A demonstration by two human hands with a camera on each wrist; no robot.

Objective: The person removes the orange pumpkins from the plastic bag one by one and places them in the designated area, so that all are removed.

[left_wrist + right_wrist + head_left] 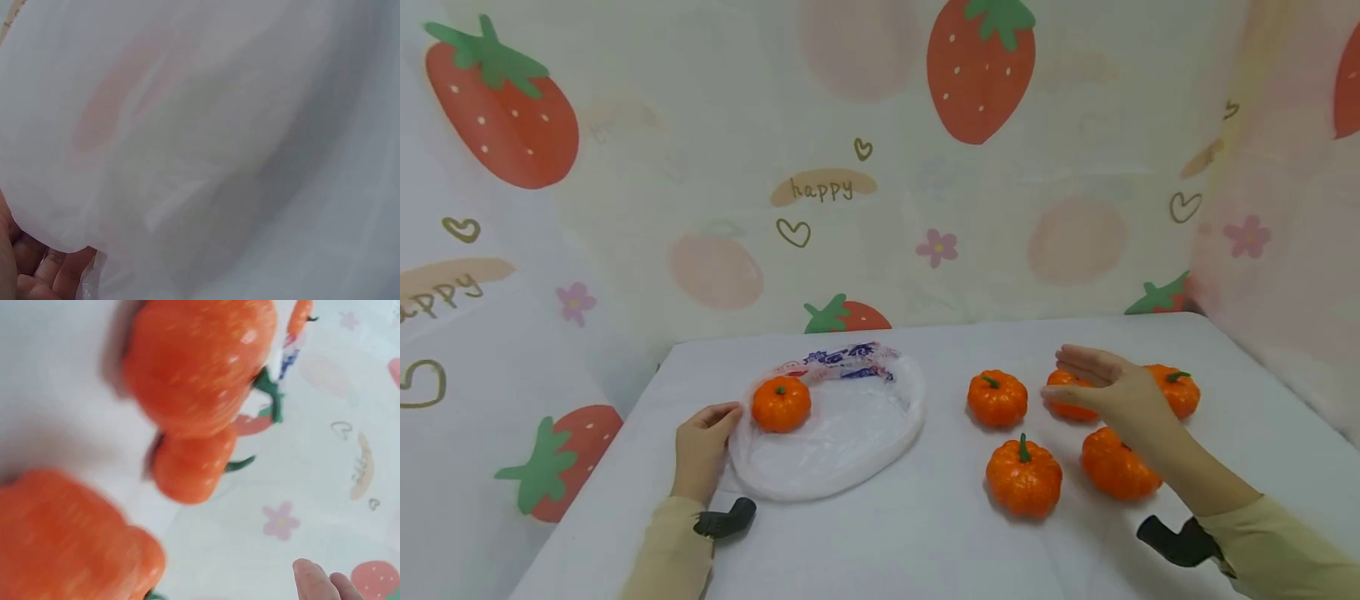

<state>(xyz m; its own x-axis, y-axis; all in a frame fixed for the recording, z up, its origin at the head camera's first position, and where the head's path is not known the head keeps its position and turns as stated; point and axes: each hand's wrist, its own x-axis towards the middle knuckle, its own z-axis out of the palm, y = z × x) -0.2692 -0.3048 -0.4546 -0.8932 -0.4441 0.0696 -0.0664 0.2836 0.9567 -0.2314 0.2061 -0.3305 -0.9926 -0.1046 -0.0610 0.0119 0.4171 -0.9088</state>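
Note:
My left hand [703, 446] pinches the left rim of a white translucent plastic bag [838, 483], which lies spread open with red and blue print at its back. One orange toy pumpkin [781, 405] sits inside the bag at the left. In the left wrist view the bag [187, 206] fills most of the picture, with curled fingers [47, 272] at its lower left edge. My right hand [1123, 400] hovers with extended fingers over the pumpkins on the right. Its fingertips are nearest the back middle pumpkin [1067, 408], which it partly hides; contact does not show.
Around the right hand stand several more pumpkins, among them a back left one [997, 400], a front left one [1024, 482], a front right one [1116, 467] and a far right one [1180, 396]. A strawberry-print curtain [1000, 217] borders the white table [880, 542].

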